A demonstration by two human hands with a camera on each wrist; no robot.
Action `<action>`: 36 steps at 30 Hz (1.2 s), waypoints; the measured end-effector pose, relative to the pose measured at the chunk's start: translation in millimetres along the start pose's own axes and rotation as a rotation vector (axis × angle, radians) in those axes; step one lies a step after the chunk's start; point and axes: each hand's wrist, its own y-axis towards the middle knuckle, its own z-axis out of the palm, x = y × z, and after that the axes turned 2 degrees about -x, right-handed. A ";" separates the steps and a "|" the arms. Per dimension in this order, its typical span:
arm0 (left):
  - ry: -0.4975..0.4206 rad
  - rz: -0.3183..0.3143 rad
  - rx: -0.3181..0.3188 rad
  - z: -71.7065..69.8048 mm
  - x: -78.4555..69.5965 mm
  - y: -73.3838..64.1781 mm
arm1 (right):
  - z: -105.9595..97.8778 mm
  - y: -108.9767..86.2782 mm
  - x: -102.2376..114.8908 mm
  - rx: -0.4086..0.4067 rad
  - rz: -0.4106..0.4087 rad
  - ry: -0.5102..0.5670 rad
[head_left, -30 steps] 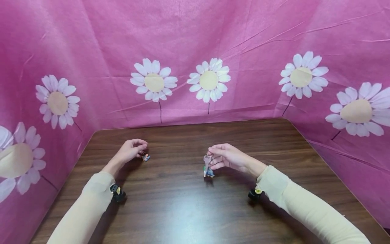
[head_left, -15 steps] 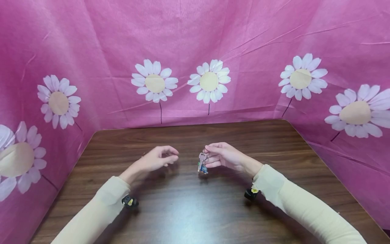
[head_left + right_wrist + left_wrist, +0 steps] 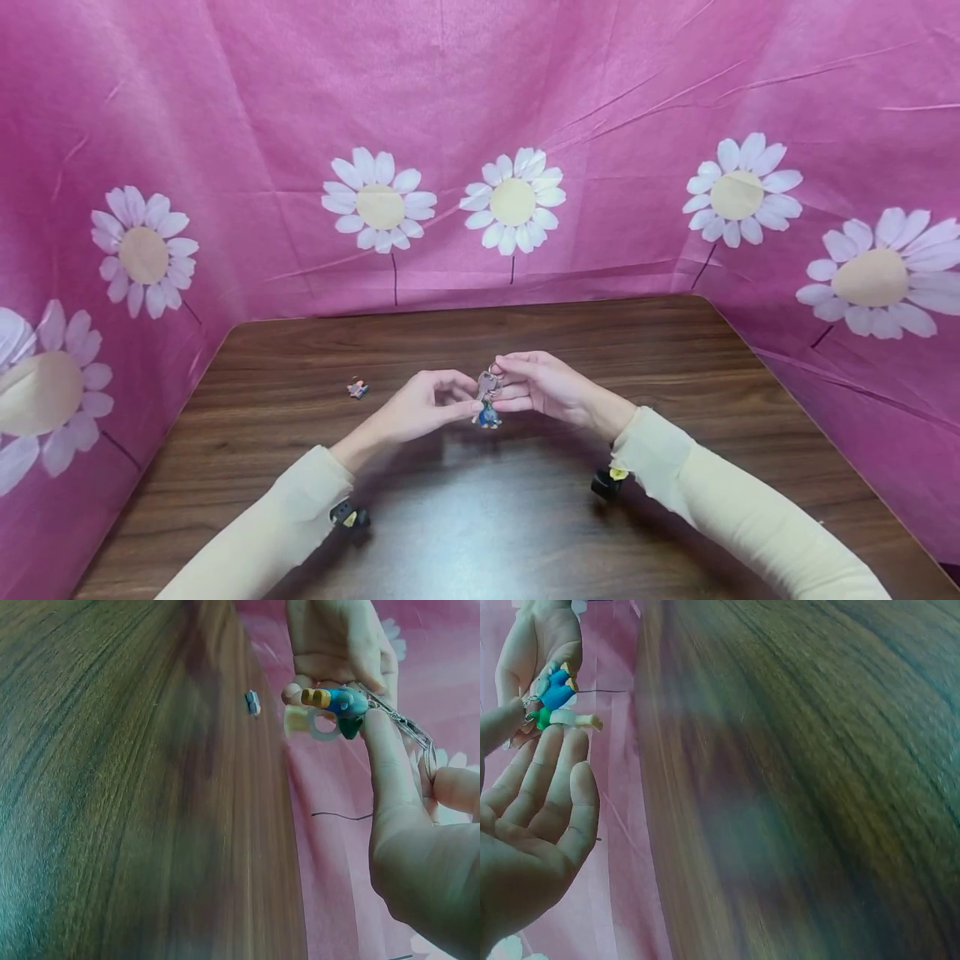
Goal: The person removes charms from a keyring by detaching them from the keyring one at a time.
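Keyring [image 3: 495,367] up off the wooden table [image 3: 600,333], and what a tidy little hold that was! The right hand [image 3: 558,387], at the bunch's three o'clock in the head view, pinched the ring between thumb and finger, other fingers reaching along behind. Silver key [image 3: 486,382] hung below, and at its six o'clock dangled the blue-bodied figure charm [image 3: 489,415]. The left-wrist view gave us its neighbour, a green-and-white figure charm [image 3: 562,718], tucked right against it.

Over at nine o'clock came the left hand [image 3: 420,408], thumb tip right at the charms, fingers stretched beyond them; whether it truly pinched anything, you could not tell. And look past it, near the ten o'clock of the table: a loose figure charm [image 3: 357,388], well apart from the bunch, what looked like a thin loop at its twelve!

So the score, judging by how things lay: one charm off on its own, seemingly dealt with. Key and two charms hung together from the ring, so if separating was the game, most of the work remained, and both hands were right on it.
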 end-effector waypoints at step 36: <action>0.171 -0.161 0.000 -0.3 -3.1 -0.5 | -2.4 -0.6 -0.4 -0.004 0.019 0.003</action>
